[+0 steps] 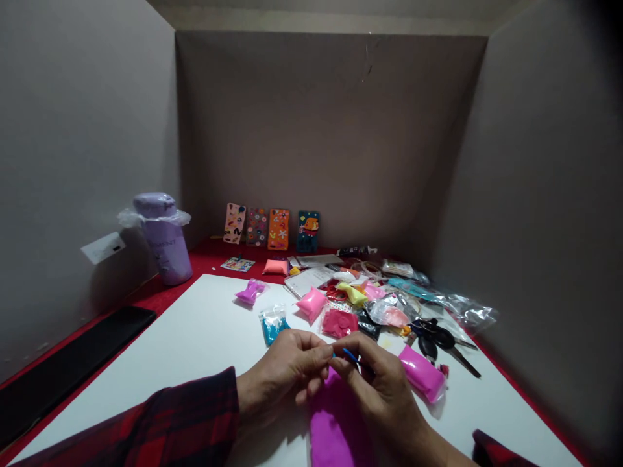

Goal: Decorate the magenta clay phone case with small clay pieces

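**Blue bits pinched above a purple slab (335,425)**

The two hands work close together at the near middle, fingertips almost meeting. The left hand (287,370) has thumb and finger pinched on a tiny blue bit (333,355); the right hand (377,386) grips a slim blue-tipped piece (349,355), its other end hidden by the fingers. Under them, on the white tabletop (204,344), lies the purple slab, partly covered by the right hand.

Just beyond the left hand sits a teal packet (273,326); farther off are a small purple packet (250,292), a pink packet (311,303) and a red packet (339,322). Just right of the right hand is a magenta packet (421,373), with black-handled scissors (435,337) beyond it.

At the far side four decorated phone cases (279,229) stand in a row. A lavender tumbler (168,253) stands far left, and a flat black object (73,357) lies nearer along that edge.
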A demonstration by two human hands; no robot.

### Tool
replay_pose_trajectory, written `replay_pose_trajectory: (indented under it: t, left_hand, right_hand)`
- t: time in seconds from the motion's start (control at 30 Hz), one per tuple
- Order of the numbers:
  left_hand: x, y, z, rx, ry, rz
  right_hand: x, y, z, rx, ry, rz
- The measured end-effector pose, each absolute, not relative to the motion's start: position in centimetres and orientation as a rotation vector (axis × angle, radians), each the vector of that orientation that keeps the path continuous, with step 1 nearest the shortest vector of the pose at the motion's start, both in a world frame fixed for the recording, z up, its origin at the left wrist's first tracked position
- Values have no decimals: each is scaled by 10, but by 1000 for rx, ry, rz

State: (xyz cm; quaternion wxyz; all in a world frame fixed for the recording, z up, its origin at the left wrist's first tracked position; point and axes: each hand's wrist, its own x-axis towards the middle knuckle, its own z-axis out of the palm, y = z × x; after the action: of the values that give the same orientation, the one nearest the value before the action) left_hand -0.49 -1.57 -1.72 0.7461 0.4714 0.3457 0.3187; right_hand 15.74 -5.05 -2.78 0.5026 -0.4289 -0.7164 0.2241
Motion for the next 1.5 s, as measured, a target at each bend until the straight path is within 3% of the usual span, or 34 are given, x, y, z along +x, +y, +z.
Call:
replay_pose_trajectory:
  t: [1.5]
  left_hand:
    - [-3,-16,-18,1015,752,703]
  right_hand:
    - [158,-50,-31,-1061,-1737,596]
